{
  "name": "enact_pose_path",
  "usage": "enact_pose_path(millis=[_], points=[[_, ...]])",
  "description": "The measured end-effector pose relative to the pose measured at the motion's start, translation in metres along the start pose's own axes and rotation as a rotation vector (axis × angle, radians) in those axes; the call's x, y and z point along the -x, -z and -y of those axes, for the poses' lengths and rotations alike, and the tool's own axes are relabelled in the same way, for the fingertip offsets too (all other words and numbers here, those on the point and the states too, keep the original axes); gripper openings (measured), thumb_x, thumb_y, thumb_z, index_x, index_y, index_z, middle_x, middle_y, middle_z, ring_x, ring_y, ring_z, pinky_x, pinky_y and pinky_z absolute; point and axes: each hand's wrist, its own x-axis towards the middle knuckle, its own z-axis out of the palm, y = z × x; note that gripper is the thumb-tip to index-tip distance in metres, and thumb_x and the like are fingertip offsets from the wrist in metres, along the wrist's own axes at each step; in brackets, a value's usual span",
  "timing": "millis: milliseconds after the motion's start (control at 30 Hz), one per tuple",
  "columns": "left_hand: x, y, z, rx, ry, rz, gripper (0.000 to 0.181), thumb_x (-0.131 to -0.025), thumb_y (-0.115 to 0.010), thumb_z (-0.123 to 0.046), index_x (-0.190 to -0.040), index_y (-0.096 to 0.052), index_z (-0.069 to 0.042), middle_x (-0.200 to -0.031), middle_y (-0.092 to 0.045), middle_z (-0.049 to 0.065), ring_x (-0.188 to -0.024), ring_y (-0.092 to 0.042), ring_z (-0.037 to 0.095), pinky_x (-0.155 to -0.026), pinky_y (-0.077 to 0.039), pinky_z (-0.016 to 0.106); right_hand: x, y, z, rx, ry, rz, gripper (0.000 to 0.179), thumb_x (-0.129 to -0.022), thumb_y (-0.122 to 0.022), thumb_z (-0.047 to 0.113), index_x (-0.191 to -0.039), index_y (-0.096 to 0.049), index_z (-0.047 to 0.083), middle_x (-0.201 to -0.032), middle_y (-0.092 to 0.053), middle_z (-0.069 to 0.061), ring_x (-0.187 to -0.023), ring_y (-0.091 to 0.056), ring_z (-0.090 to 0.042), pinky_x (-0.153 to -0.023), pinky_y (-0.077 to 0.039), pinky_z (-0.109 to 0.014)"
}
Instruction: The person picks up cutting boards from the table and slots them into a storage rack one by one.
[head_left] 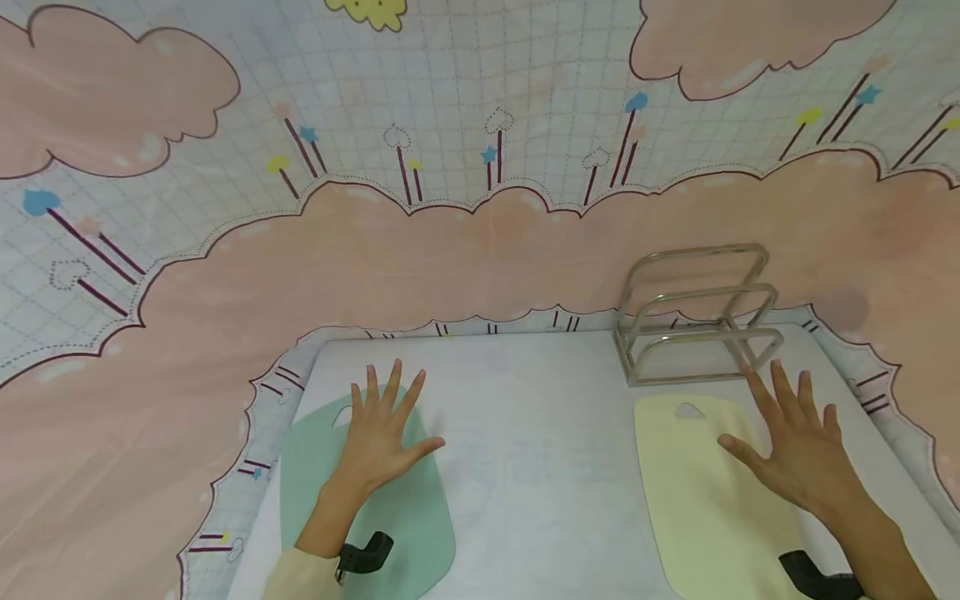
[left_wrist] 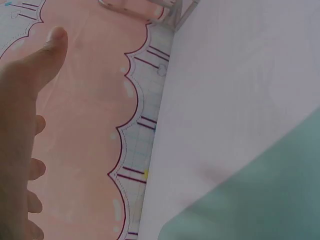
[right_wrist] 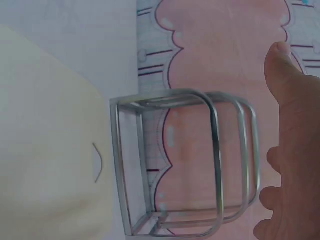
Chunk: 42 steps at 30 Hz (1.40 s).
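My left hand point(head_left: 382, 442) is spread over the green cutting board point(head_left: 412, 517) on the left, fingers straight and holding nothing. On the right, my right hand point(head_left: 802, 454) spreads its fingers above the right side of the pale yellow cutting board point(head_left: 697, 492). Its index fingertip overlaps the front corner of a metal wire rack point(head_left: 705, 337) in the head view. Both boards lie flat with their handle holes toward the back. The right wrist view shows the rack point(right_wrist: 217, 150) upright beside the yellow board point(right_wrist: 50, 140), with the right thumb held out.
A white tabletop point(head_left: 540, 467) lies under the boards and rack, with bare surface between the two boards. Patterned cloth with pink clouds point(head_left: 450, 267) surrounds it at the back and sides. A black strap point(head_left: 367, 554) is on the left wrist, another point(head_left: 817, 577) on the right.
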Motion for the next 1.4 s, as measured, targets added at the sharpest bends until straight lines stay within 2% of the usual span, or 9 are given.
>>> enact_pose_path(millis=[167,400,500,767,867,1000,1100,1233,1400], points=[[-0.009,-0.009,-0.014,0.073,-0.013,-0.022,0.098,-0.081,-0.024,-0.083,-0.151,-0.031,-0.014,-0.155,-0.017,0.022,-0.135,-0.002,0.057,-0.100,-0.014,0.074,0.000,-0.002,-0.006,-0.046,-0.013,-0.029,0.092,-0.092,-0.056,0.048,-0.154,0.002,0.013,-0.156,0.013,-0.019,-0.137,0.020,-0.043,-0.097,0.011,-0.073],[-0.026,-0.033,-0.039,0.156,0.017,0.013,0.096,-0.081,-0.023,-0.083,-0.153,-0.026,-0.018,-0.157,-0.014,0.018,-0.137,0.001,0.053,-0.103,-0.014,0.071,0.006,-0.002,-0.013,-0.129,-0.034,-0.069,0.090,-0.093,-0.058,0.042,-0.154,0.001,0.013,-0.156,0.013,-0.018,-0.137,0.021,-0.042,-0.096,0.013,-0.073],[-0.032,-0.042,-0.049,0.179,0.021,0.011,0.096,-0.082,-0.022,-0.083,-0.153,-0.025,-0.019,-0.156,-0.017,0.018,-0.138,-0.003,0.052,-0.104,-0.015,0.069,0.006,-0.001,-0.016,-0.143,-0.039,-0.079,0.089,-0.093,-0.058,0.041,-0.154,0.001,0.014,-0.157,0.012,-0.017,-0.138,0.020,-0.041,-0.097,0.013,-0.072],[-0.044,-0.053,-0.069,0.307,0.026,0.020,0.096,-0.082,-0.020,-0.083,-0.153,-0.024,-0.019,-0.157,-0.017,0.014,-0.141,-0.006,0.043,-0.107,-0.018,0.063,0.002,-0.004,-0.021,-0.186,-0.045,-0.127,0.086,-0.095,-0.055,0.042,-0.154,-0.001,0.012,-0.157,0.006,-0.020,-0.139,0.015,-0.042,-0.100,0.012,-0.069],[-0.050,-0.055,-0.076,0.330,0.010,0.034,0.097,-0.081,-0.018,-0.083,-0.154,-0.023,-0.018,-0.158,-0.014,0.010,-0.141,-0.005,0.042,-0.108,-0.017,0.061,0.001,-0.009,-0.023,-0.212,-0.026,-0.154,0.085,-0.094,-0.056,0.040,-0.155,-0.004,0.012,-0.158,0.004,-0.018,-0.140,0.012,-0.041,-0.102,0.012,-0.068],[-0.058,-0.059,-0.085,0.361,-0.040,0.016,0.097,-0.083,-0.018,-0.082,-0.152,-0.027,-0.014,-0.157,-0.019,0.012,-0.141,-0.007,0.044,-0.108,-0.017,0.062,0.002,-0.019,-0.024,-0.259,-0.008,-0.189,0.083,-0.094,-0.058,0.035,-0.155,-0.007,0.013,-0.159,0.002,-0.013,-0.142,0.009,-0.039,-0.103,0.011,-0.067],[-0.064,-0.064,-0.091,0.386,-0.068,-0.007,0.097,-0.084,-0.018,-0.081,-0.151,-0.029,-0.012,-0.155,-0.023,0.016,-0.140,-0.008,0.044,-0.107,-0.018,0.063,0.002,-0.023,-0.024,-0.286,-0.016,-0.205,0.081,-0.094,-0.058,0.035,-0.155,-0.008,0.012,-0.159,0.001,-0.011,-0.142,0.007,-0.038,-0.102,0.009,-0.069],[-0.074,-0.071,-0.104,0.436,-0.084,-0.018,0.096,-0.084,-0.019,-0.081,-0.152,-0.026,-0.013,-0.156,-0.021,0.015,-0.142,-0.007,0.041,-0.108,-0.018,0.061,-0.001,-0.022,-0.026,-0.295,-0.050,-0.204,0.080,-0.096,-0.055,0.035,-0.155,-0.006,0.012,-0.159,0.002,-0.011,-0.143,0.006,-0.038,-0.100,0.006,-0.073],[-0.086,-0.082,-0.122,0.538,-0.086,0.004,0.097,-0.083,-0.020,-0.082,-0.153,-0.023,-0.016,-0.159,-0.016,0.006,-0.143,-0.007,0.034,-0.101,-0.028,0.066,-0.003,-0.021,-0.033,-0.280,-0.074,-0.213,0.081,-0.095,-0.056,0.032,-0.155,-0.005,0.012,-0.158,0.003,-0.016,-0.142,0.007,-0.038,-0.098,0.003,-0.075]])
